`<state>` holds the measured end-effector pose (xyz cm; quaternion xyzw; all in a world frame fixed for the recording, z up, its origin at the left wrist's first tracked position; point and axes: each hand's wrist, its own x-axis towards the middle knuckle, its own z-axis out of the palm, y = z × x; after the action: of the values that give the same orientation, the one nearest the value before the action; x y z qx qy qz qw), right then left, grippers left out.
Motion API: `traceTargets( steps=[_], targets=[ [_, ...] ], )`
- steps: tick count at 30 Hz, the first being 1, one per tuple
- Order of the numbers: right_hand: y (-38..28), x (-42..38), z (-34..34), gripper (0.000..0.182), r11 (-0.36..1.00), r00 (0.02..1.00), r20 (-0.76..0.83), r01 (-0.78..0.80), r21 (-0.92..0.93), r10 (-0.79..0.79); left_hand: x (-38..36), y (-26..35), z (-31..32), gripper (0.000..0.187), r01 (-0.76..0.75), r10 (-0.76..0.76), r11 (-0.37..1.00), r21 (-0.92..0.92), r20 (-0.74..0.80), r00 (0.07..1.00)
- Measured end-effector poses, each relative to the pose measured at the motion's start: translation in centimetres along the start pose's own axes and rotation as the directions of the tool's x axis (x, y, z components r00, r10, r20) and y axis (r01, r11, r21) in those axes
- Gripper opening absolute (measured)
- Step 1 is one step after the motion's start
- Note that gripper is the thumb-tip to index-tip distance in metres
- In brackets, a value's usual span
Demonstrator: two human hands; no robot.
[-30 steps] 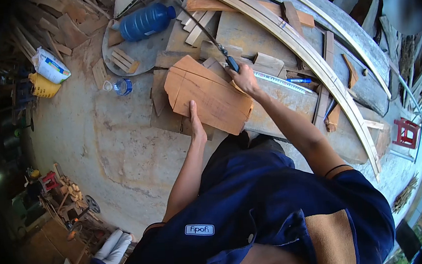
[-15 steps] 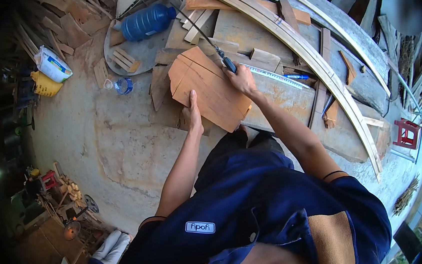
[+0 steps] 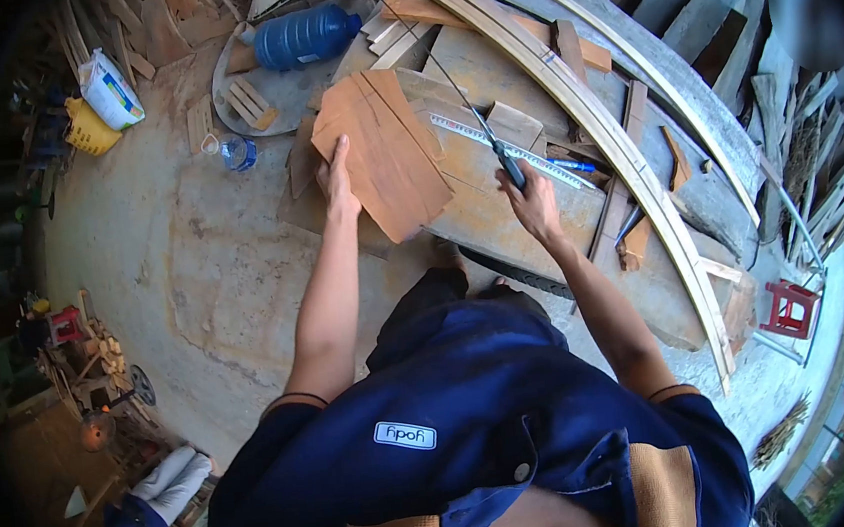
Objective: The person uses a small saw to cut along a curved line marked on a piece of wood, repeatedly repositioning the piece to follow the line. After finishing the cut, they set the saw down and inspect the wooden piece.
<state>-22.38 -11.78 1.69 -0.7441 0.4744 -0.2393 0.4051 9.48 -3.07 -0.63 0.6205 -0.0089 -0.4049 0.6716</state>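
Note:
My left hand (image 3: 337, 183) grips a reddish-brown wooden board (image 3: 388, 161) by its left edge, thumb on the face. The board is tilted and has dark lines across its upper part. My right hand (image 3: 534, 200) is closed round the dark handle of a hand saw (image 3: 510, 163). Its long thin blade is seen nearly edge-on and points up and left, apart from the board. Beneath the saw, a metal ruler (image 3: 461, 132) lies on the worktable (image 3: 480, 183). A blue marker (image 3: 572, 165) is beside the ruler, close to my right hand.
Long curved wooden strips (image 3: 622, 136) cross the worktable at the right. A big blue water bottle (image 3: 307, 38) lies on a round surface at the back left. A red stool (image 3: 789, 310) stands at right. Another person (image 3: 152, 508) is at lower left.
My right hand has drawn the saw away from the board, to the right and down. My left hand has moved the board slightly left and tilted it.

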Motion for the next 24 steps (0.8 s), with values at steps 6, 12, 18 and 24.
traceTargets(
  steps=[6,12,18,24],
  targets=[
    [1.4,-6.8,-3.4,0.033,0.988,0.986,0.074,-0.146,-0.046,0.149,2.9,-1.4,1.4,0.066,-0.064,0.055,0.996,-0.068,-0.125,0.991],
    [0.3,-11.5,-4.6,0.025,0.985,0.994,0.026,-0.099,-0.140,0.104,2.1,-0.8,3.5,0.063,-0.072,0.029,0.981,-0.178,-0.235,0.972],
    [-1.1,-13.4,-5.9,0.024,0.996,0.997,0.049,-0.051,-0.069,0.055,6.1,-0.2,1.2,0.062,-0.090,0.182,0.942,0.324,-0.267,0.946],
    [-0.1,-14.3,-5.6,0.027,0.993,0.995,0.094,-0.025,-0.112,0.035,2.9,-0.1,3.7,0.066,0.002,0.575,0.484,0.875,-0.321,0.753]
  ],
)
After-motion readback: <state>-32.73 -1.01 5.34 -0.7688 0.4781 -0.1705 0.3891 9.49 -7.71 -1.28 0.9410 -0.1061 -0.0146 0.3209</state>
